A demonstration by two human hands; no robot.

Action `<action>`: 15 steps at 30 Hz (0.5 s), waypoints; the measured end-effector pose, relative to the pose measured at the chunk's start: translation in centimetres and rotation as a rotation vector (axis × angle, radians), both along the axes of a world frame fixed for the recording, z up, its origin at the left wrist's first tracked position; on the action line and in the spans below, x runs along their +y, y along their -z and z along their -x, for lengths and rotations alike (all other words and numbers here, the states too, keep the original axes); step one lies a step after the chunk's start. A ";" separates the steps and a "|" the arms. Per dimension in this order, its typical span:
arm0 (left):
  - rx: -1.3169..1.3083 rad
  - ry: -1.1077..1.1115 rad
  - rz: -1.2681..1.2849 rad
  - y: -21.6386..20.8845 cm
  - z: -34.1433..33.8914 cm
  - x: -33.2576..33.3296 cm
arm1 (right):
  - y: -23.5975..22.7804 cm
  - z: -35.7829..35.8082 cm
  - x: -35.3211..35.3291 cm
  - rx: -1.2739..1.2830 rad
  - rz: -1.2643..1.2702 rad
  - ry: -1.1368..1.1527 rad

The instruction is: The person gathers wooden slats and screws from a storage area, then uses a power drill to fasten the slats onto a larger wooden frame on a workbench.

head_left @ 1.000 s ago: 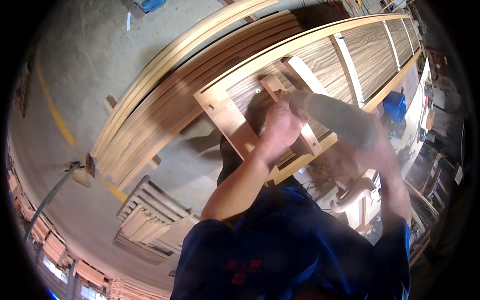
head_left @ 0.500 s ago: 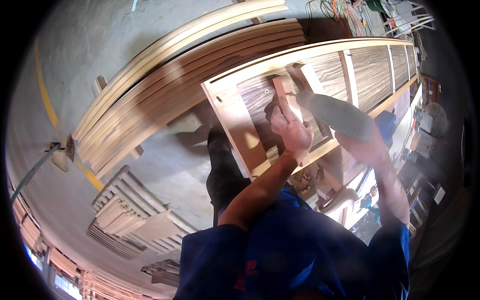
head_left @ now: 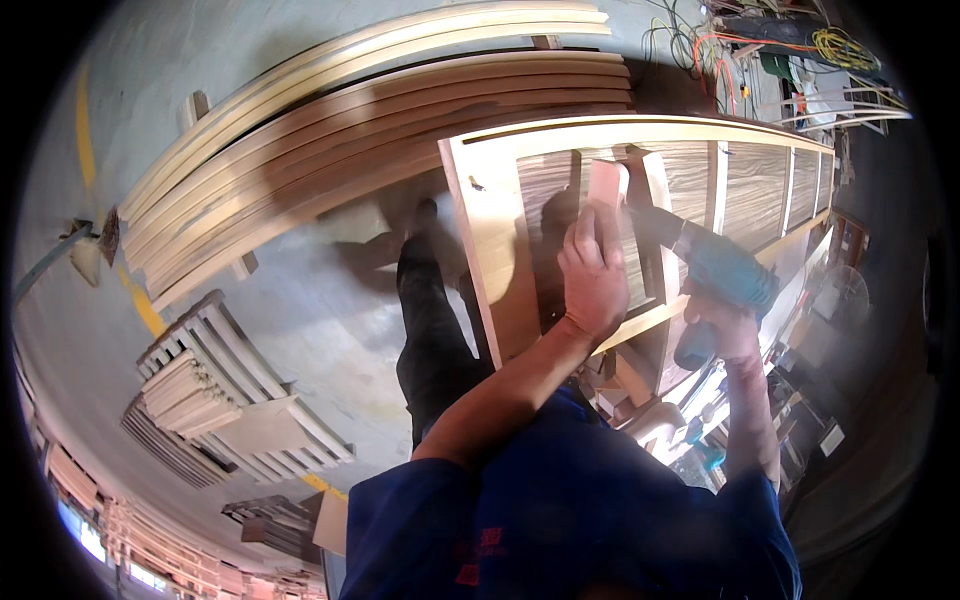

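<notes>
My left hand [head_left: 595, 275] is closed on a small, pale pinkish wood block [head_left: 607, 183] with a rounded end, over the near end of a long wooden frame [head_left: 490, 215]. A teal power drill [head_left: 732, 270] is gripped in my right hand [head_left: 725, 322], its darker nose pointing left toward the block. Slight blur hides the drill's tip, and I cannot tell whether it touches anything. Dark wood-grain panel [head_left: 740, 185] shows between the frame's pale crosspieces [head_left: 657, 215].
Long boards [head_left: 390, 130] lie stacked left of and beyond the frame. Slatted wooden pieces [head_left: 225, 395] rest on the concrete floor at lower left. Tangled cables [head_left: 845, 48] are at the far right, and a fan [head_left: 840, 292] stands at the right.
The view has shifted. My right hand has drawn the drill back toward me and to the right, away from the block. My left hand still holds the block, now turned more upright in view.
</notes>
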State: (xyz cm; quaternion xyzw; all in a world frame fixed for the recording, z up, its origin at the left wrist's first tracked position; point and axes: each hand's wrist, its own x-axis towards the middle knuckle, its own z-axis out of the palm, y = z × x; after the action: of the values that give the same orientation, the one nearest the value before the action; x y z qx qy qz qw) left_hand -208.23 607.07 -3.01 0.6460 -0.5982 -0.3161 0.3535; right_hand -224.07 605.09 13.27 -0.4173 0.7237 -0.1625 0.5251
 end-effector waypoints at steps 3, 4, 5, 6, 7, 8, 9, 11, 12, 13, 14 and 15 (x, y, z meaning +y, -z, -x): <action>-0.025 -0.020 -0.010 0.2 -0.1 0.1 | 0.2 -1.4 -0.3 0.021 -0.009 0.074; -0.033 -0.029 -0.008 0.3 -0.1 0.0 | 0.3 -1.4 -0.4 0.022 -0.014 0.068; -0.041 -0.037 -0.007 0.4 -0.2 0.0 | 0.5 -1.5 -0.6 0.023 -0.018 0.061; -0.031 -0.035 -0.024 0.4 -0.3 -0.1 | 0.8 -0.6 -0.5 -0.006 -0.026 0.039; -0.022 -0.033 -0.041 0.3 -0.3 -0.2 | 0.9 -0.1 -0.5 0.001 -0.026 -0.006; -0.012 -0.030 -0.058 0.2 -0.4 -0.4 | 1.0 0.4 -0.7 0.008 -0.025 -0.052; -0.001 -0.039 -0.061 0.4 -0.4 -0.3 | 1.1 0.5 -1.0 0.050 -0.012 -0.123; 0.021 -0.056 -0.066 0.8 -0.3 -0.2 | 1.1 0.3 -1.3 0.093 -0.009 -0.185; 0.035 -0.051 -0.061 0.9 -0.3 -0.2 | 0.8 -0.1 -1.6 0.095 -0.018 -0.174; 0.050 -0.047 -0.056 1.0 -0.4 -0.2 | 0.6 -0.4 -1.8 0.089 -0.022 -0.164; 0.064 -0.042 -0.051 1.1 -0.5 -0.2 | 0.5 -0.8 -1.9 0.083 -0.027 -0.153; 0.080 -0.049 -0.042 1.2 -0.5 -0.3 | 0.3 -1.0 -2.1 0.071 -0.025 -0.142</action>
State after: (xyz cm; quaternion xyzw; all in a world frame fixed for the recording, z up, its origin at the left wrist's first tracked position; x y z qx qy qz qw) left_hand -207.72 606.77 -4.18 0.6545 -0.5609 -0.3455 0.3710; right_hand -223.11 603.01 12.95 -0.4663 0.7125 -0.1010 0.5145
